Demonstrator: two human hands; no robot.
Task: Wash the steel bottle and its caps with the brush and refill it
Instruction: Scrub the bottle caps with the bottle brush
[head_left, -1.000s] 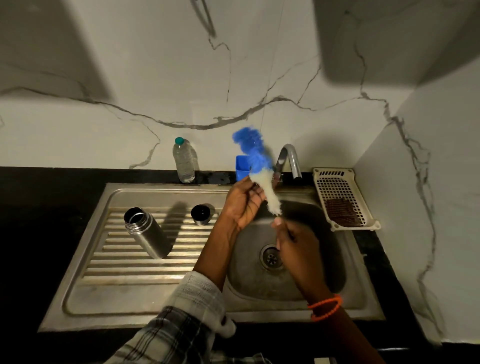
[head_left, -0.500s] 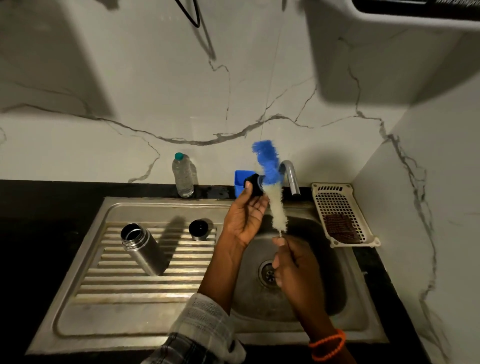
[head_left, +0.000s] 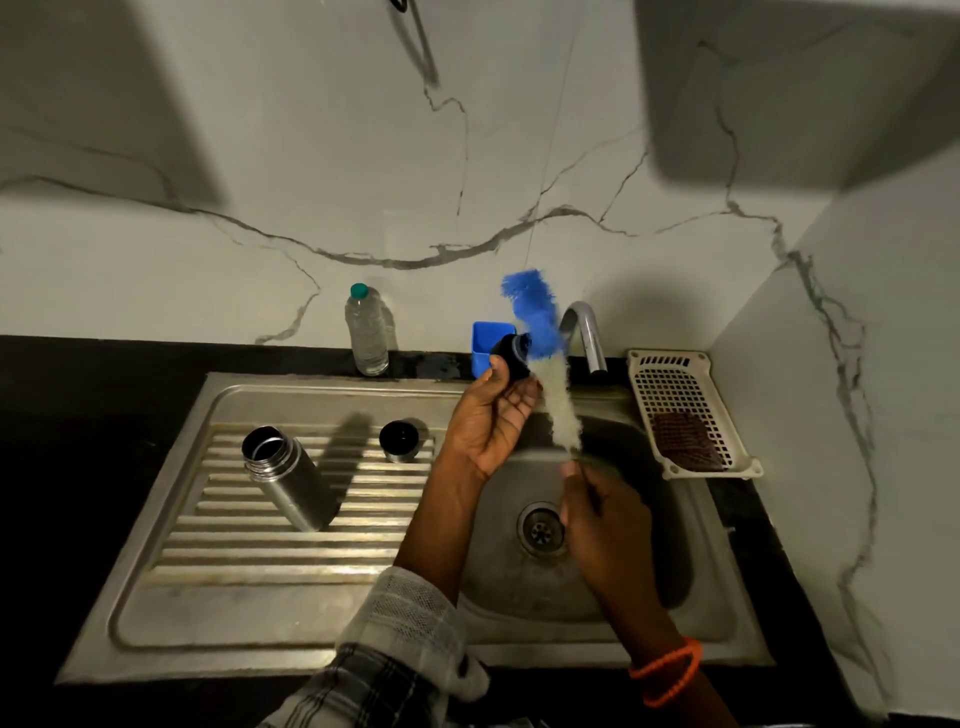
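The open steel bottle (head_left: 285, 480) stands on the ribbed drainboard at the left, with a steel cup cap (head_left: 399, 440) standing a little to its right. My left hand (head_left: 491, 415) holds a small black inner cap (head_left: 513, 358) at its fingertips above the sink basin. My right hand (head_left: 605, 519) grips the thin handle of a bottle brush (head_left: 548, 353) with white bristles low and blue bristles at the tip. The brush leans up beside the black cap, its bristles touching it.
A curved tap (head_left: 584, 335) rises behind the steel sink (head_left: 670, 613). A clear plastic water bottle (head_left: 367, 332) and a blue holder (head_left: 485, 343) stand at the wall. A white slotted basket (head_left: 675, 384) with a brown scrub pad (head_left: 683, 439) sits right of the basin.
The black cap has come up into view at my left fingertips and the brush now leans against it. The view has tilted upward slightly.
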